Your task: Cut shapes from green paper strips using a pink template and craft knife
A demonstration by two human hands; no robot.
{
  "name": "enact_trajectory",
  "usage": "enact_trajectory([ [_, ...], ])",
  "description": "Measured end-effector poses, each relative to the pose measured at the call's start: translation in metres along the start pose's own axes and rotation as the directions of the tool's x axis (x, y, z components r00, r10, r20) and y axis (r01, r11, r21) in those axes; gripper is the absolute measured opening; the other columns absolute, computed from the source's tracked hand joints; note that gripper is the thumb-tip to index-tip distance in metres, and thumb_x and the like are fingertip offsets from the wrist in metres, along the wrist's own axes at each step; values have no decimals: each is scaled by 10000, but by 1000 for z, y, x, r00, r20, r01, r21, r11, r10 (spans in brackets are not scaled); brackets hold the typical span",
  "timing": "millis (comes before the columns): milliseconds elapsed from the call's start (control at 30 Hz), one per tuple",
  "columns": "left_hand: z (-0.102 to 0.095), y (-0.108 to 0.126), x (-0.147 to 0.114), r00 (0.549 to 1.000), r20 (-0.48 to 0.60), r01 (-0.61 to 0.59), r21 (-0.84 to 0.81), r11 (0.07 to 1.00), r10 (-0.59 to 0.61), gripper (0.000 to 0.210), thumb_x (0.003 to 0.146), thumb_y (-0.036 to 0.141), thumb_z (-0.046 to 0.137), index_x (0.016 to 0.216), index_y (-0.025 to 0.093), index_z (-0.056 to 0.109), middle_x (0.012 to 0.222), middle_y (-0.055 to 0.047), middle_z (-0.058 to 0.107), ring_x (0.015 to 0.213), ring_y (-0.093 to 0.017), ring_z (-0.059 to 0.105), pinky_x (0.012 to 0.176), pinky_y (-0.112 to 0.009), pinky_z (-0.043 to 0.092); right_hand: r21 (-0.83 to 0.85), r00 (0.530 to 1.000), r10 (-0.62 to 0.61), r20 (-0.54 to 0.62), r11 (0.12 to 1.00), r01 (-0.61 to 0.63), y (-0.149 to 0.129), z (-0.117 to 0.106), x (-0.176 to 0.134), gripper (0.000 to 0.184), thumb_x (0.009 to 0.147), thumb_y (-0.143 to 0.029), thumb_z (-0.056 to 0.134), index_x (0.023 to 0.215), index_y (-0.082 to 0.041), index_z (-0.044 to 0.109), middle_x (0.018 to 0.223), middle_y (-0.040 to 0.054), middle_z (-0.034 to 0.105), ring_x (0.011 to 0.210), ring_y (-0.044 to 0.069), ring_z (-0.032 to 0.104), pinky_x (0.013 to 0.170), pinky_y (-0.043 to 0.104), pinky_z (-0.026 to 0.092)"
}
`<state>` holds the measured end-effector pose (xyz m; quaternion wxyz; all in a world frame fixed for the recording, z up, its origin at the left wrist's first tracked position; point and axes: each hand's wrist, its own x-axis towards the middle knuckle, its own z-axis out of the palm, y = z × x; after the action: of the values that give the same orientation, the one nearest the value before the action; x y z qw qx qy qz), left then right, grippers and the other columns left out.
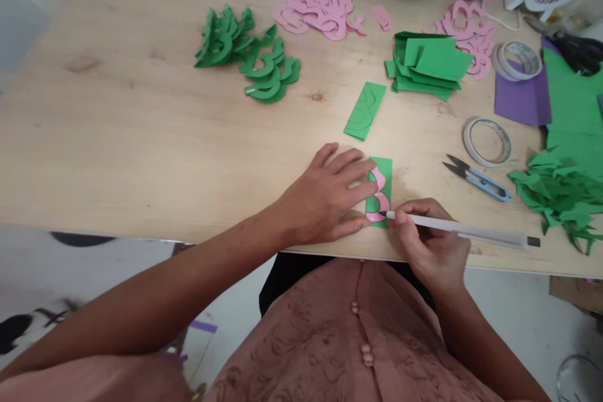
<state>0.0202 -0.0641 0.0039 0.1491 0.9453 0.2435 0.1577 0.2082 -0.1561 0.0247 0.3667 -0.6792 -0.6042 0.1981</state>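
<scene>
Presently, the left hand (325,198) lies palm down with its fingers spread, and some fingertips rest on a pink paper shape (383,202) and on the left edge of the green strip (387,169) under it. This strip is just to the right of these fingers, on the table (141,138), and its long axis runs away from the body, roughly crosswise to the fingers.

On the other side, the fingers of the right hand (432,245) pinch a white pen (480,231) near its point. They are just beside the strip, close to its near end, so the left hand is the nearer one, since it touches the paper. The pen lies almost across the strip, and its dark tip seems to meet the pink edge; the exact contact one cannot tell.

Beyond the left fingers lies a second green strip (365,111) with drawn curves. Farther right of the pinching fingers are blue snips (487,187).
</scene>
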Motion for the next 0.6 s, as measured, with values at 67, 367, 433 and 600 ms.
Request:
enact_trajectory([
  [67,0,0,0,1000,5,1,0,1000,-1,372,911,426,582,1211,207,593,1428,-104,514,1361,-327,379,1142,-556,249,-8,1000,-10,6,1000,10,0,0,1,165,882,-326,621,768,-208,623,633,-10,664,525,129,590,466,230,452],
  [367,1,0,0,1000,4,1,-7,1000,-1,383,918,441,574,1221,208,594,1435,-109,509,1364,-332,377,1142,-565,243,-1,999,-8,35,1000,8,1,1,-1,149,897,-305,617,785,-206,627,651,-7,664,534,124,582,476,227,443],
  [433,1,0,0,1000,-5,2,-7,1000,-2,379,919,443,572,1216,209,597,1432,-107,512,1361,-330,381,1141,-563,245,0,999,-16,35,1000,16,1,1,-1,147,898,-301,618,786,-207,627,648,-14,659,531,117,576,476,220,437],
  [600,2,0,-1,1000,-9,0,1,1000,0,383,919,443,573,1218,204,593,1431,-108,515,1361,-330,383,1140,-566,246,-9,998,-50,27,999,50,1,1,0,124,896,-265,623,785,-208,621,634,-40,641,516,89,555,471,190,416],
])
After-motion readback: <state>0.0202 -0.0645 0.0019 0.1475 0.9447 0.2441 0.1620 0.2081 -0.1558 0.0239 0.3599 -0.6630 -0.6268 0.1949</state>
